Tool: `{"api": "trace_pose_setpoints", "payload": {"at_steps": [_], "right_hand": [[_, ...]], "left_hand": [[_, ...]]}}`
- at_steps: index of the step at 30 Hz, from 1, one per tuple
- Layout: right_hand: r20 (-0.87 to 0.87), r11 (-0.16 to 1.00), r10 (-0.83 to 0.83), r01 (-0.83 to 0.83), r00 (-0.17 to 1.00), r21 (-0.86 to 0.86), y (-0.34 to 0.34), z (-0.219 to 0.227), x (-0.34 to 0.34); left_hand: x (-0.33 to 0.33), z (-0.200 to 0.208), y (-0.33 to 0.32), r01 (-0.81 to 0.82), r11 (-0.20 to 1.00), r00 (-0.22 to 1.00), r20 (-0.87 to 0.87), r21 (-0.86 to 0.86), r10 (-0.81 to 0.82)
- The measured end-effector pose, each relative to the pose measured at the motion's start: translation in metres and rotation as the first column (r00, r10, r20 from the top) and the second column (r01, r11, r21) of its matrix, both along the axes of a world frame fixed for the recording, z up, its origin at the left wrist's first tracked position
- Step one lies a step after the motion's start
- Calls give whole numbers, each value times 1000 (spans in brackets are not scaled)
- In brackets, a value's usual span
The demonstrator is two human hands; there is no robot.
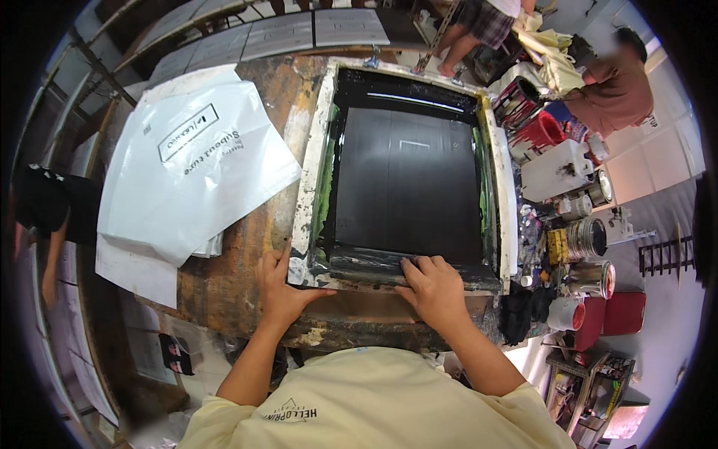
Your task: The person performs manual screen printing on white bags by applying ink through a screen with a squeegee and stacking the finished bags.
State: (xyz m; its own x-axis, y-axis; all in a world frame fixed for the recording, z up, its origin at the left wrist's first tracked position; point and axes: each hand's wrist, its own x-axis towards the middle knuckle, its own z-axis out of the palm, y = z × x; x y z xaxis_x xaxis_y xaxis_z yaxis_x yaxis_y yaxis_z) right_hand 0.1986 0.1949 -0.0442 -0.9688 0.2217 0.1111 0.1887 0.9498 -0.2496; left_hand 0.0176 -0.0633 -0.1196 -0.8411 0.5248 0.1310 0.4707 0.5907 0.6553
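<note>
A screen printing frame (303,217) with pale, paint-stained rails lies on the worn wooden table in front of me. Black ink covers its mesh (419,194), where a small light rectangular outline shows, and green streaks run along both sides. My left hand (278,288) rests against the frame's near left corner, its thumb stretched along the near edge and its fingers up the left side. Over the near rail, right of its middle, my right hand (434,290) curls its fingers, with the thumb on the front side.
White printed sheets (202,161) lie stacked on the table (250,217) at left. Paint cans (587,238), a white jug (553,172) and red-stained buckets (537,133) crowd the right side. A person (617,90) is at the far right, another (479,26) stands beyond the frame. Racks line the left.
</note>
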Motion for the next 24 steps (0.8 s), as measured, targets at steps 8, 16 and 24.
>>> {"api": "trace_pose_setpoints", "payload": {"at_steps": [8, 16, 24], "right_hand": [[-143, 990, -12, 32, 990, 140, 112, -27, -119], [-145, 970, 39, -2, 989, 244, 239, -18, -252], [-173, 979, 105, -71, 979, 191, 278, -16, -279]], "left_hand": [[-3, 13, 1, 25, 997, 998, 54, -75, -21], [-5, 16, -4, 45, 998, 994, -99, 34, -41], [-3, 9, -3, 106, 983, 992, -87, 153, -93]]}}
